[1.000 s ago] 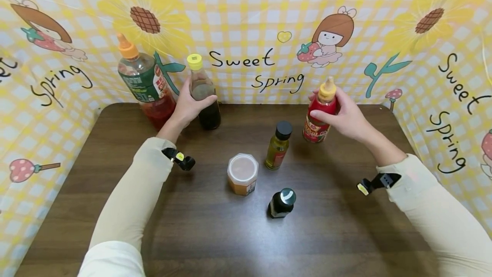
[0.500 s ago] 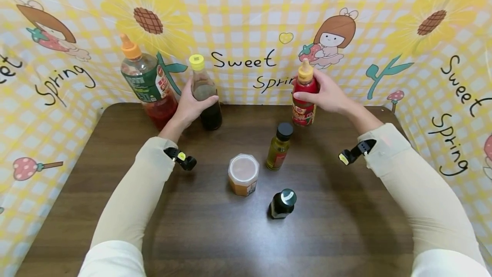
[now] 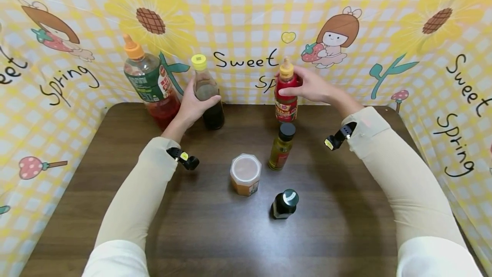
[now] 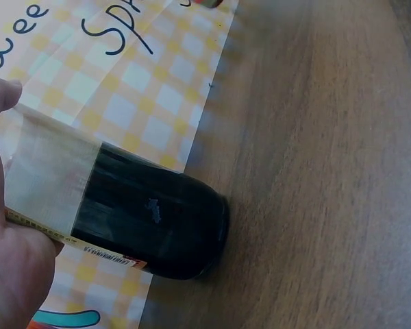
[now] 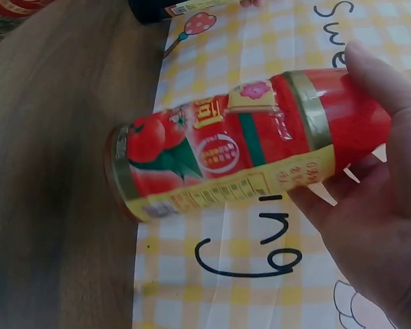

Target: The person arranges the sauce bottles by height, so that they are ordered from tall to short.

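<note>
My left hand grips a clear bottle of dark sauce with a yellow cap, upright at the back of the table. Its dark lower half shows in the left wrist view as a dark sauce bottle, with my thumb and fingers round the upper part. My right hand holds a red ketchup bottle with a yellow nozzle cap. Tomatoes are printed on the ketchup bottle in the right wrist view. Whether its base touches the table, I cannot tell.
A large red sauce bottle with an orange nozzle stands left of my left hand. In front of the ketchup are an oil bottle, a lidded tub and a small dark bottle. Checked cloth rises behind the table.
My right hand has carried the ketchup bottle leftward and back, towards the dark sauce bottle and behind the oil bottle. My left hand keeps its grip in the same place.
</note>
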`<action>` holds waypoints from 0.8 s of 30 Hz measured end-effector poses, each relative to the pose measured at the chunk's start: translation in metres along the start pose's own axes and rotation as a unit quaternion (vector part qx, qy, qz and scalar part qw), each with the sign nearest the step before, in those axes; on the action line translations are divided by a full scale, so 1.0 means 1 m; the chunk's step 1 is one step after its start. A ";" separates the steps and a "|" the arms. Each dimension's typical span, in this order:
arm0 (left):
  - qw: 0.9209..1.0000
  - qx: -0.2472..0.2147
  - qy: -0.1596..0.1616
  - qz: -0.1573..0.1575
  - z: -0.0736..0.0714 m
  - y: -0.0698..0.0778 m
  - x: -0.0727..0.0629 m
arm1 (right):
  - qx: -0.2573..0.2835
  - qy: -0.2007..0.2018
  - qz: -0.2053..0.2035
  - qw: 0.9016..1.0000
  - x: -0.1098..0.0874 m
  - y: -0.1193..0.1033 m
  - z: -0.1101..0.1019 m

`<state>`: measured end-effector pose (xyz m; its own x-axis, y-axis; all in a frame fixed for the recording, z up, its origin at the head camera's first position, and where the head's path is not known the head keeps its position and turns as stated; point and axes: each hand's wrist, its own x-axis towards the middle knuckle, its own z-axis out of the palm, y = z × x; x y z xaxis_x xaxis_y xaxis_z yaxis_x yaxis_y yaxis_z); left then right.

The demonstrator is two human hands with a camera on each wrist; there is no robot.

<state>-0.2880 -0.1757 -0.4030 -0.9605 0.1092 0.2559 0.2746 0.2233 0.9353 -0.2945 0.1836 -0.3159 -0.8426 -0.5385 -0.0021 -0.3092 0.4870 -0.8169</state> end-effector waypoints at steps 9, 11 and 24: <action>0.999 -0.020 -0.007 0.031 0.004 0.030 -0.012 | 0.029 -0.044 -0.026 0.998 0.017 0.005 0.013; 0.999 -0.022 -0.007 0.028 0.004 0.032 -0.013 | 0.029 -0.044 -0.026 0.998 0.021 0.006 0.018; 0.999 -0.026 -0.005 0.029 0.003 0.028 -0.013 | 0.018 -0.053 -0.028 0.998 0.040 0.006 0.039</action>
<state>-0.2674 -0.1674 -0.3806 -0.9428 0.1293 0.3072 0.3260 0.1662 0.9306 -0.3132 0.1383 -0.3433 -0.7722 -0.6352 -0.0147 -0.3379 0.4300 -0.8372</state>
